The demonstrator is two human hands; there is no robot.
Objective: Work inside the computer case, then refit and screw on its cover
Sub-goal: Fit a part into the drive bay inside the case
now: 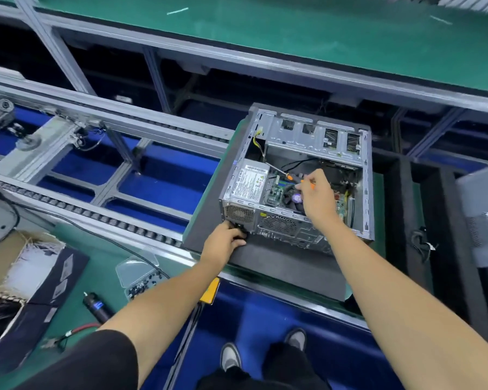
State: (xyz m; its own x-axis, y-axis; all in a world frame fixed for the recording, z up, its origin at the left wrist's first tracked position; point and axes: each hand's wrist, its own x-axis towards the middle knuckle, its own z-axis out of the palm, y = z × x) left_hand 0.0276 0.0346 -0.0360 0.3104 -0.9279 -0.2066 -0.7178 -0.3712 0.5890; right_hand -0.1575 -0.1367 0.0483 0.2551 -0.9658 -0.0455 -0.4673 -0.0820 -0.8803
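The open computer case (296,175) sat on the back part of the black mat (288,263). My right hand (317,192) pinched an orange screwdriver (289,177) inside it. My left hand (226,239) gripped a black plug (241,230) at the case's near left corner.

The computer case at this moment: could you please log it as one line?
computer case: cover off | right hand: grips screwdriver inside | left hand: holds black plug at rear
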